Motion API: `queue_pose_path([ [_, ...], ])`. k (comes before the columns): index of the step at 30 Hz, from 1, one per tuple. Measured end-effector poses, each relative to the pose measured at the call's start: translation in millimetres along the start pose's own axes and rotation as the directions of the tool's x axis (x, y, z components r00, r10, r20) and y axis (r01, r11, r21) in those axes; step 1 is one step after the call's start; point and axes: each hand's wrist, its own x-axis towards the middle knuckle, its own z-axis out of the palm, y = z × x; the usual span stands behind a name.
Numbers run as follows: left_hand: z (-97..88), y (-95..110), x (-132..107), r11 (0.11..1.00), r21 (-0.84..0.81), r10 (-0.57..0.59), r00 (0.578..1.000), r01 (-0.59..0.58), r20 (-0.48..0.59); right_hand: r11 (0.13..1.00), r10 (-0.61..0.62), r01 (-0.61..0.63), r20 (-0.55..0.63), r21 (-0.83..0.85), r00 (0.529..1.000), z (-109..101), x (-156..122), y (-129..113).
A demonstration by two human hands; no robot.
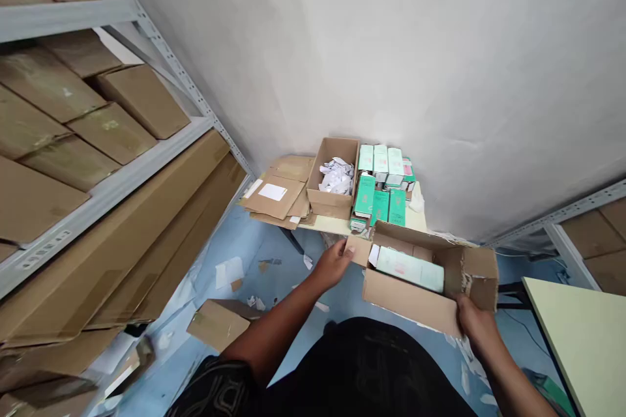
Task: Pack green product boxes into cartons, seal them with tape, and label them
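Observation:
Between my hands an open cardboard box is held up in front of me, above the floor. Inside it lies a pale green and white carton, with bare space to its right. My left hand pinches the box's left end flap, thumb on top. At the near right corner my right hand is wrapped round the box wall, its fingers partly hidden. Just beyond the box, several green cartons and pale cartons stand on a small table.
An open box of crumpled paper and flattened cardboard share the table. Metal shelving with brown boxes fills the left. At right is another table. Paper scraps and a cardboard box lie on the blue floor.

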Motion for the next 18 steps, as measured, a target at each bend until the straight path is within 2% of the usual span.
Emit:
queue_pose_path([
  [2, -47.1, -3, 5, 0.997, 0.065, -0.021, 0.993, 0.028, -0.113, 0.999, 0.018, -0.019, 0.041, 0.028, 0.999, 22, -10, -29],
  [5, -107.6, 2, 22, 0.99, 0.138, 0.039, 0.971, -0.006, -0.237, 0.997, -0.034, 0.024, 0.12, 0.078, 0.992, 48, -24, -68],
  [7, -137.8, 12, 39, 0.983, 0.178, 0.09, 0.959, -0.043, -0.269, 0.995, -0.055, 0.039, 0.167, 0.094, 0.984, 63, -30, -89],
  [9, -159.4, 27, 60, 0.973, 0.219, 0.139, 0.952, -0.08, -0.273, 0.993, -0.071, 0.046, 0.224, 0.113, 0.972, 78, -33, -105],
  [11, -173.0, 45, 83, 0.953, 0.28, 0.192, 0.945, -0.115, -0.266, 0.991, -0.079, 0.044, 0.293, 0.125, 0.953, 94, -32, -118],
  [14, -181.2, 67, 121, 0.904, 0.401, 0.24, 0.951, -0.146, -0.196, 0.989, -0.096, 0.044, 0.383, 0.142, 0.919, 117, -26, -133],
  [18, -174.3, 72, 177, 0.762, 0.616, 0.223, 0.974, -0.2, 0.041, 0.981, -0.141, 0.06, 0.459, 0.187, 0.877, 134, -16, -146],
])
